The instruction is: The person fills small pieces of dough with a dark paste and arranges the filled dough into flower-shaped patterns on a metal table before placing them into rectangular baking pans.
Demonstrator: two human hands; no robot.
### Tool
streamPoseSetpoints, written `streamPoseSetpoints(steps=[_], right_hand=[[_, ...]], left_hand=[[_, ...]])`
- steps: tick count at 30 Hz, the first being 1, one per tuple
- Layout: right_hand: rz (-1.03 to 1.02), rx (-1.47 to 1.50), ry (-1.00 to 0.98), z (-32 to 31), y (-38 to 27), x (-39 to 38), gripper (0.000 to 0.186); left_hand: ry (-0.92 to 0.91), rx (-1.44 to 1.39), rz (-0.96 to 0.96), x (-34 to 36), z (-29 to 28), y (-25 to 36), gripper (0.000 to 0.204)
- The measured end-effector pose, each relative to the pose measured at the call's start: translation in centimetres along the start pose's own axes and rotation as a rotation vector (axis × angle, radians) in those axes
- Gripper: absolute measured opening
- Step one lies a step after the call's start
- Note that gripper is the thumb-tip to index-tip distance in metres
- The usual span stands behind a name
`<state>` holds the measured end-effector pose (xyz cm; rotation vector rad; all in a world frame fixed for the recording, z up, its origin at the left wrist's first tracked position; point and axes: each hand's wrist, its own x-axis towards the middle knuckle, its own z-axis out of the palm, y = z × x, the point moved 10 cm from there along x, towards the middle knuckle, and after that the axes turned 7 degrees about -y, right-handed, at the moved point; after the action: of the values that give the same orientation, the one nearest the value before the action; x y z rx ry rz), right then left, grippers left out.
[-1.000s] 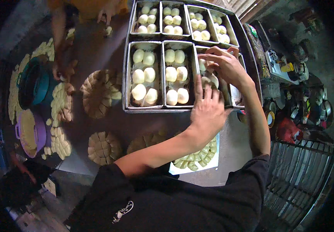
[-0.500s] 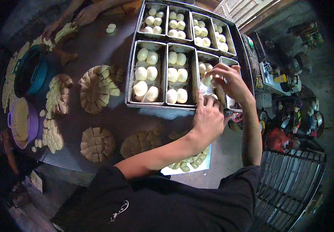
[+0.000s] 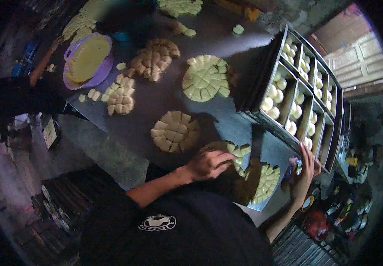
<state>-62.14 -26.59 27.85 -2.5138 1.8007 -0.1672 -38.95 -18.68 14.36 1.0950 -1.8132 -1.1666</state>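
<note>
Left hand (image 3: 208,165) loosely curled — at dough (image 3: 244,150) (right hand (image 3: 303,174) touching pans (image 3: 281,130)).

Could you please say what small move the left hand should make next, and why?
Perhaps the left hand should pinch one piece from the yellow-green, segmented dough round: it is right at that round, while the right hand is at the near edge of the dark, rectangular metal tray.

On the counter (image 3: 227,117) before you, tins (image 3: 283,132) holding dough balls (image 3: 278,96) stand right of the dough rounds (image 3: 175,132), with the tub (image 3: 102,74) to their left.
</note>
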Motion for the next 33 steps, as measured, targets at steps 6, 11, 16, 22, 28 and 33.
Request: streamPoseSetpoints(steps=[6, 11, 16, 22, 28, 33], right_hand=[[-0.143, 0.341, 0.094, 0.4, -13.0, 1.0, 0.031], [-0.235, 0.705, -0.147, 10.3, -25.2, 6.9, 0.024], [-0.195, 0.813, -0.320, 20.7, -35.6, 14.4, 0.020], [-0.117, 1.012, -0.035, 33.8, -36.5, 22.6, 0.032], [0.458, 1.624, -0.372, 37.8, -38.3, 17.9, 0.035], [-0.055, 1.331, -0.804, 28.1, -44.7, 12.4, 0.029]], left_hand=[[0.296, 0.024, -0.299, -10.0, -9.4, -6.0, 0.026], [0.413, 0.053, -0.307, -14.5, -16.4, -8.3, 0.026], [0.553, 0.212, -0.317, -19.8, -23.4, -9.8, 0.026], [0.619, -0.046, -0.368, -25.5, -29.2, -13.6, 0.026], [0.650, 0.074, -0.423, -28.7, -29.9, -15.5, 0.029], [0.631, 0.018, -0.366, -26.3, -28.6, -14.1, 0.029]])
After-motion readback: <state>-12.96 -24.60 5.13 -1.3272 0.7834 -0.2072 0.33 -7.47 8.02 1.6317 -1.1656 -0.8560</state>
